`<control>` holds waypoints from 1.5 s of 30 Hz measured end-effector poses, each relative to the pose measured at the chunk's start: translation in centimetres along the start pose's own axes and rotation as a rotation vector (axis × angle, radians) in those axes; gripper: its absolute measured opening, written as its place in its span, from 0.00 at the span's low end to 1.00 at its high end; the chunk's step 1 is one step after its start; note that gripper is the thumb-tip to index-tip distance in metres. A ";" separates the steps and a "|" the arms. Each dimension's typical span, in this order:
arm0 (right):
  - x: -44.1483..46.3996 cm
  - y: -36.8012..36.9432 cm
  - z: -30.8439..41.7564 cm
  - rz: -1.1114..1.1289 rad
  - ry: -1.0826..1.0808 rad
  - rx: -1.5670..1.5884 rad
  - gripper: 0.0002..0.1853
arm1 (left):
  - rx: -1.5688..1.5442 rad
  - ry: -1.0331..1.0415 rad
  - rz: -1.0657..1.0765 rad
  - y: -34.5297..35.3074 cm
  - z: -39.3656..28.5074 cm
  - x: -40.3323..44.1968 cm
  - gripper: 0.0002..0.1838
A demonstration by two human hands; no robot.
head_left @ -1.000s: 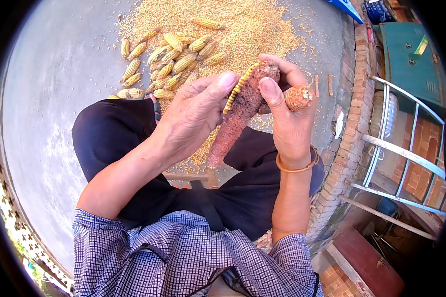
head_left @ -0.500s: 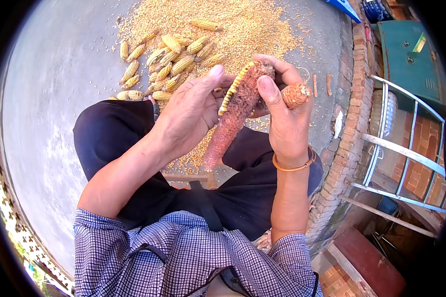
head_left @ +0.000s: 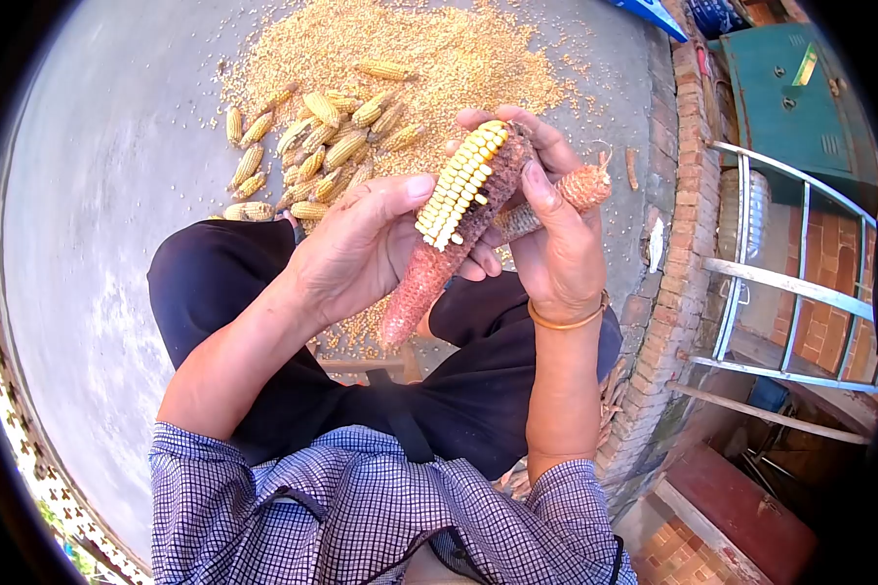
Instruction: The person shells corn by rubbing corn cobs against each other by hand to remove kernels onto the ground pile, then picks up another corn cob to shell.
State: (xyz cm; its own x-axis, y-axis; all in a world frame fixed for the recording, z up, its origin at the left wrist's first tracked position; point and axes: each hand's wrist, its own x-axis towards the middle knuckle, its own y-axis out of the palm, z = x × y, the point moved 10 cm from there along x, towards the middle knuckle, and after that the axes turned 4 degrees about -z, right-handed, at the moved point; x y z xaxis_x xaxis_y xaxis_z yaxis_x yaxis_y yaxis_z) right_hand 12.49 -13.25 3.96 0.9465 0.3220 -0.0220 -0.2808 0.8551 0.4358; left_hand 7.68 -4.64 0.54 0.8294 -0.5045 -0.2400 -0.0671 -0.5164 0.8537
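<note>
A partly shelled corn cob [head_left: 427, 278] is held in front of my lap, slanting down to the left. Rows of yellow kernels remain on its upper left side; the rest is bare and reddish, with a dark patch. My left hand [head_left: 356, 229] is closed around its left side, thumb at the kernels. Wrapped round its upper right side is my right hand [head_left: 556, 244], which also grips a bare corncob [head_left: 583, 187] crossing behind the first. Part of that second cob is hidden by my fingers and thumb.
Several ears of corn [head_left: 345, 148] lie heaped on the grey floor beyond my knees, beside a wide spread of loose kernels [head_left: 439, 44]. On the right run a brick edge [head_left: 688, 195] and a metal rail frame [head_left: 790, 285]. A green cabinet [head_left: 790, 127] stands behind them.
The partly shelled cob has been turned so its kernel rows face up towards me. My left thumb now touches the kernels. Both hands keep their hold.
</note>
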 end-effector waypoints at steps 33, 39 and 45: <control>-2.0 -2.9 1.3 -0.269 0.061 0.165 0.21 | 0.222 0.155 -0.137 -0.1 -0.6 1.2 0.27; -9.4 -5.2 3.8 -0.410 0.028 0.290 0.24 | 0.173 0.125 -0.026 5.4 1.8 2.3 0.18; -19.6 -10.1 8.9 -0.617 -0.197 0.197 0.24 | 0.380 -0.016 0.144 15.6 8.8 5.0 0.17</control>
State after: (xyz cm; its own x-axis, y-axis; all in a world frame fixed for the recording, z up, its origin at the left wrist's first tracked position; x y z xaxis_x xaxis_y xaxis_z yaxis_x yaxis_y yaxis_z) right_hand -1.77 -31.80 8.01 0.9406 -0.2977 -0.1634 0.3372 0.7623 0.5524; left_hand 5.91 -21.28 8.63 0.7881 -0.5994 -0.1399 -0.3847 -0.6571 0.6483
